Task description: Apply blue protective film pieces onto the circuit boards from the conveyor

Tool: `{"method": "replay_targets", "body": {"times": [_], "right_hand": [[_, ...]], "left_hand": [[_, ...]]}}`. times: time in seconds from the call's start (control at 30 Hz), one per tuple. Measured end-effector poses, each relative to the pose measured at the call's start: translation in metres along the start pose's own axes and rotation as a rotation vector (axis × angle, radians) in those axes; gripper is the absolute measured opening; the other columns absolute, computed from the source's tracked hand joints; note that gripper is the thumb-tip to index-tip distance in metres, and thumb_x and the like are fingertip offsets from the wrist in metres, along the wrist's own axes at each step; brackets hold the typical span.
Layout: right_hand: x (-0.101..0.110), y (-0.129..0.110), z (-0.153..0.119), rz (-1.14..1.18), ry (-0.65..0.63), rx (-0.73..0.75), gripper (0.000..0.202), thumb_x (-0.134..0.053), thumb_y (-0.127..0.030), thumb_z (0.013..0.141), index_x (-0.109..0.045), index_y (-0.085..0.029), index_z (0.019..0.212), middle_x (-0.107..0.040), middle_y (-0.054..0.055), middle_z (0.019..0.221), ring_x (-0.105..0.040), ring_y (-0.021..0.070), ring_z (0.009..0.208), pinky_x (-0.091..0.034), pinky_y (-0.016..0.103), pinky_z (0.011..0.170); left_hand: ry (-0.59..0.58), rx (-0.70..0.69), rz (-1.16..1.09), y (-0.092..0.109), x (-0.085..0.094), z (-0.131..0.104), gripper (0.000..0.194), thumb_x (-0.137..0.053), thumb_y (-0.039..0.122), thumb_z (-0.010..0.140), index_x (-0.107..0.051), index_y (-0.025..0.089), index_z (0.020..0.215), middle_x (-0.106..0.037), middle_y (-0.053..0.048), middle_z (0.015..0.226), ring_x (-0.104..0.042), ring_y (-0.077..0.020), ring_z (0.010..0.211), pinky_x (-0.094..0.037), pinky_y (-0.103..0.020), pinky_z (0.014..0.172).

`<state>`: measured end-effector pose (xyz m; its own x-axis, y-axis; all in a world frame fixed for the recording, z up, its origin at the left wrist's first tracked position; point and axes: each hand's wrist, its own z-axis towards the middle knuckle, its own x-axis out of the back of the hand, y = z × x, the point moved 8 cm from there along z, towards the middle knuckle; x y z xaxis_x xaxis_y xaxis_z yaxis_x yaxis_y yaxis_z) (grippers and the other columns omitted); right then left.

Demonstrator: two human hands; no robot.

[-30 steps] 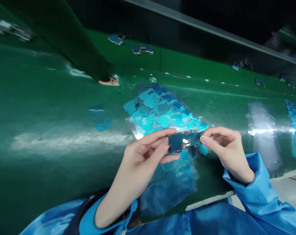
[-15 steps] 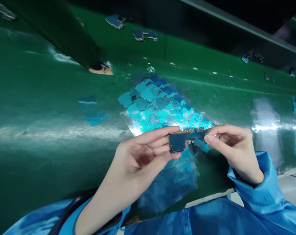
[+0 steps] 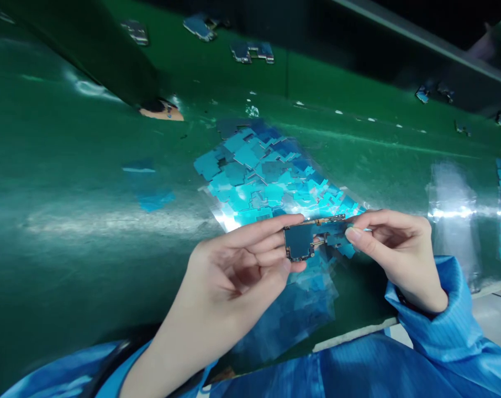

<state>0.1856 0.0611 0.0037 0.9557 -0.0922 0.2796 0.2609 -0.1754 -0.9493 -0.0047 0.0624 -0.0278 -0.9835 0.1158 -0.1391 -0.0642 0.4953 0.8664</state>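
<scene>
Between my two hands is a small circuit board (image 3: 299, 243), shaped in steps, with a dark blue face and gold edges. My left hand (image 3: 237, 287) is closed on its left end, thumb at the lower edge and fingers behind. My right hand (image 3: 395, 249) pinches a thin blue film (image 3: 336, 231) at the right end, with thumb and forefinger. Whether that film lies flat on the board or stands off it, I cannot tell. Below and behind the hands lie many overlapping cut pieces of blue film (image 3: 250, 177) on a clear sheet.
The green mat (image 3: 88, 276) covers the bench. Several other boards (image 3: 252, 52) lie along its far side. A dark green post or sleeve (image 3: 101, 61) slants in from the upper left. A loose blue film piece (image 3: 154, 200) lies left, and a clear sheet (image 3: 453, 215) lies right.
The view has shifted slightly, so the far boards appear a little lower and further right. Both hands keep their hold on the board and film, almost still.
</scene>
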Motion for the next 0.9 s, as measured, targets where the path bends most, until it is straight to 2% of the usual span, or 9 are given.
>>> {"method": "replay_targets", "body": {"times": [0.37, 0.53, 0.6, 0.73, 0.9], "right_hand": [[-0.0010, -0.0028, -0.0002, 0.020, -0.008, 0.034, 0.015, -0.075, -0.006, 0.069, -0.073, -0.021, 0.070, -0.070, -0.004, 0.062, -0.061, 0.0057, 0.049, -0.052, 0.013, 0.045], [-0.0011, -0.0035, -0.0006, 0.037, -0.013, 0.042, 0.018, -0.075, -0.004, 0.068, -0.074, -0.022, 0.071, -0.070, -0.006, 0.062, -0.060, 0.0039, 0.049, -0.051, 0.009, 0.045], [-0.0014, -0.0037, -0.0006, 0.037, -0.013, 0.045, 0.019, -0.075, -0.003, 0.068, -0.074, -0.022, 0.071, -0.070, -0.006, 0.063, -0.060, 0.0038, 0.049, -0.050, 0.009, 0.044], [-0.0020, -0.0038, -0.0005, 0.029, -0.011, 0.046, 0.019, -0.074, -0.004, 0.068, -0.074, -0.022, 0.071, -0.070, -0.006, 0.063, -0.060, 0.0041, 0.050, -0.049, 0.009, 0.043], [-0.0030, -0.0034, -0.0005, 0.023, -0.019, 0.045, 0.018, -0.074, -0.004, 0.069, -0.074, -0.022, 0.071, -0.070, -0.006, 0.063, -0.061, 0.0050, 0.052, -0.048, 0.010, 0.042]], "left_hand": [[0.063, -0.030, 0.043, -0.0008, 0.0049, -0.0018, 0.032, -0.073, 0.018, 0.067, -0.076, 0.021, 0.099, -0.077, -0.002, 0.076, -0.074, -0.0226, 0.068, -0.065, -0.032, 0.063], [-0.017, -0.010, 0.081, -0.0015, 0.0028, 0.0022, 0.038, -0.075, 0.017, 0.063, -0.076, 0.021, 0.101, -0.078, -0.002, 0.075, -0.074, -0.0241, 0.069, -0.065, -0.033, 0.064], [-0.030, -0.010, 0.044, -0.0017, 0.0012, 0.0025, 0.036, -0.075, 0.016, 0.064, -0.076, 0.022, 0.100, -0.077, 0.000, 0.073, -0.074, -0.0218, 0.065, -0.064, -0.031, 0.063], [0.034, -0.025, -0.071, -0.0037, 0.0006, 0.0001, 0.028, -0.074, 0.017, 0.068, -0.077, 0.027, 0.095, -0.076, 0.004, 0.067, -0.073, -0.0156, 0.058, -0.062, -0.022, 0.062], [0.056, 0.000, -0.078, -0.0070, -0.0020, -0.0018, 0.027, -0.075, 0.019, 0.069, -0.076, 0.026, 0.094, -0.076, 0.003, 0.066, -0.073, -0.0157, 0.061, -0.061, -0.020, 0.063]]}}
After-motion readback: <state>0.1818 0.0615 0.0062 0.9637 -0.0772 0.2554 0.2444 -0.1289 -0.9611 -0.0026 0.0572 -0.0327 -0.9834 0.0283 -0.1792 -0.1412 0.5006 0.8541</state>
